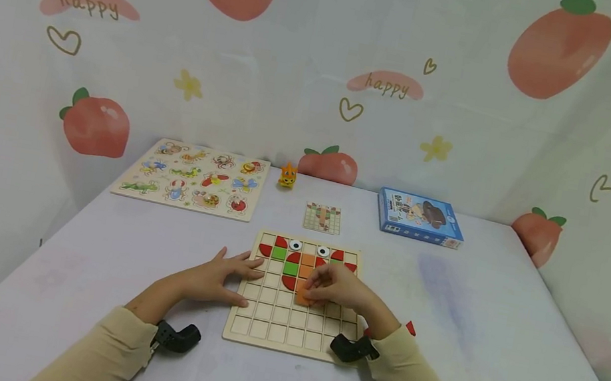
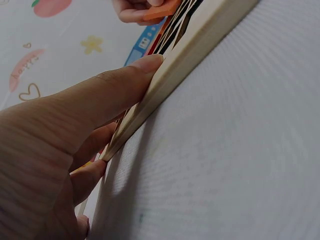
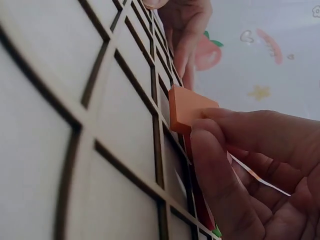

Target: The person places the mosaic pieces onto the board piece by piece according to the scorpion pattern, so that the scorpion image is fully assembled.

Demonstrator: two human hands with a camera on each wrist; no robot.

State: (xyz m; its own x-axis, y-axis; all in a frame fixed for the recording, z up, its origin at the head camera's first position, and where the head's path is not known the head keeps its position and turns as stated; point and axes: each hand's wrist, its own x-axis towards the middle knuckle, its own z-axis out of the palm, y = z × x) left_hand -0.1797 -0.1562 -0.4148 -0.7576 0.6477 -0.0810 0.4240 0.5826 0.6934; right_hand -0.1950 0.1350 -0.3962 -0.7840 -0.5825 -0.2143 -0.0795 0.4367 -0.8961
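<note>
A wooden grid board (image 1: pixel 258 329) lies on the table, its upper rows filled with red quarter-round, green and orange tiles and two eye tiles. My right hand (image 1: pixel 340 287) pinches an orange square tile (image 3: pixel 190 110) between thumb and finger, tilted close over the grid below the placed orange tiles (image 1: pixel 308 260). On the board's left edge rests my left hand (image 1: pixel 215 276), fingers spread; in the left wrist view its thumb (image 2: pixel 117 90) lies along the wooden rim. The right hand covers part of the tile pattern.
Behind the board lies a small pattern card (image 1: pixel 322 218). An insect puzzle board (image 1: pixel 192 178) is at back left, an orange toy figure (image 1: pixel 287 176) beside it, and a blue box (image 1: pixel 421 218) at back right. Red pieces (image 1: pixel 410 328) show partly behind the right sleeve.
</note>
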